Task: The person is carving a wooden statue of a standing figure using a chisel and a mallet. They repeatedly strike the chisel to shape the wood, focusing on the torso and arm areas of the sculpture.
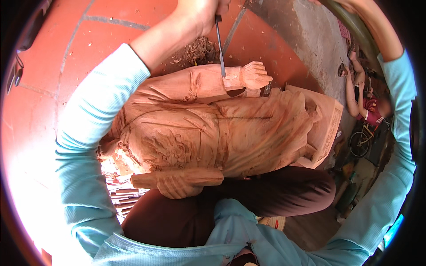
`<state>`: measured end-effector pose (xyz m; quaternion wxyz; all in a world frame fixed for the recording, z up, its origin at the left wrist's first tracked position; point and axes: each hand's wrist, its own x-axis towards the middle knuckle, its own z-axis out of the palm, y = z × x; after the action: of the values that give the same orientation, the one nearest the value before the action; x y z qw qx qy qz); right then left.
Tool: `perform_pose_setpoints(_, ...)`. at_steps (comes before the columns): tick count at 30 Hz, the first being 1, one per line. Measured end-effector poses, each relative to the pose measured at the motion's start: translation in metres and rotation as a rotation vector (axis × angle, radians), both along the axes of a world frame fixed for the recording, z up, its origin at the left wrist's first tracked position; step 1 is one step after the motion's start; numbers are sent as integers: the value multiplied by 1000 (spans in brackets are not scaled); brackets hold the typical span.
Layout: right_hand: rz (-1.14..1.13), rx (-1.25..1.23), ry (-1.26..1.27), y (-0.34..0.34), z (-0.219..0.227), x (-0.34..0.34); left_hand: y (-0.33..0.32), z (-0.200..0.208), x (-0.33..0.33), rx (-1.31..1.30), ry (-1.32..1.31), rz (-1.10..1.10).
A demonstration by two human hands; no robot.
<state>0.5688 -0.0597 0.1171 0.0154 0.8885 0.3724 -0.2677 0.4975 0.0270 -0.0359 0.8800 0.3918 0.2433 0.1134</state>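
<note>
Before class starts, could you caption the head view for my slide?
Left hand guides a chisel at the cuff of a wooden statue.

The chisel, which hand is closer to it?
Left. The left hand holds the top of the chisel; the right hand is apart, farther right, mostly beyond the picture's edge.

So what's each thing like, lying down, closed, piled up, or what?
Statue: lying on its back, carved.
Chisel: tip against the statue's forearm.
Left hand: closed on the chisel, partly cut off.
Right hand: mostly out of view, grip unclear.
Wood chips: heaped on the floor.
Bike: partly hidden.
</note>
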Motion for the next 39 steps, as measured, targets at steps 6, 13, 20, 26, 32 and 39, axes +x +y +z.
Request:
perform_pose_setpoints(6, -26, 169, -103, -47, 0, 21, -26, 7, -2, 43, -183, -78)
perform_pose_setpoints(13, -82, 151, -358, -67, 13, -48, -43, 3, 11, 165, -331, -142)
perform_pose_setpoints(20, -312, 182, -211, -145, 27, -9, -52, 10, 7, 210, -513, -169)
perform_pose_setpoints(26, -345, 264, -222, -179, 28, 18, -60, 17, 8, 388, -574, -250)
perform_pose_setpoints(32, -166, 288, -324, -180, 15, 13, -65, 17, 13, 517, -496, -265)
perform_pose_setpoints(39, -225, 218, -325, -176, 17, 22, -59, 16, 13, 431, -472, -249)
